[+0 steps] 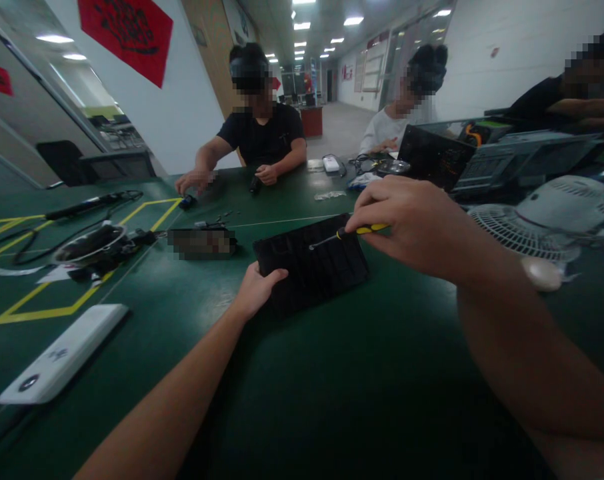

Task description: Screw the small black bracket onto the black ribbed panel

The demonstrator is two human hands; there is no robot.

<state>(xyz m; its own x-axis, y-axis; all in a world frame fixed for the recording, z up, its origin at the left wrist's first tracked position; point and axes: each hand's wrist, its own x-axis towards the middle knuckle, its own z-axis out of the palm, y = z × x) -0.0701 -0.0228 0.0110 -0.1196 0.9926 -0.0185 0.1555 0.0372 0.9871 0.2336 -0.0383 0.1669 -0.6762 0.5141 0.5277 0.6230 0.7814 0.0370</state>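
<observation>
A flat black rectangular panel point(317, 267), perhaps a plastic casing, is tilted above the green table. My left hand point(258, 288) grips its left edge, thumb on the face and the other fingers hidden behind. In my right hand point(402, 223) is a small screwdriver point(369, 229) with a yellow and black handle, pinched between thumb and fingers. Its thin shaft points left over the panel, and a small light-coloured piece, perhaps a screw, shows at the tip. Whether the tip touches the panel I cannot tell.
Left of me lies a white power bank-like box point(65, 357); beyond it are tangled black cables point(99, 243). A dark blurred-out object point(202, 243) sits behind the panel. At right stand a white fan point(547, 213) and an opened metal computer case point(527, 160). Several people sit around the table.
</observation>
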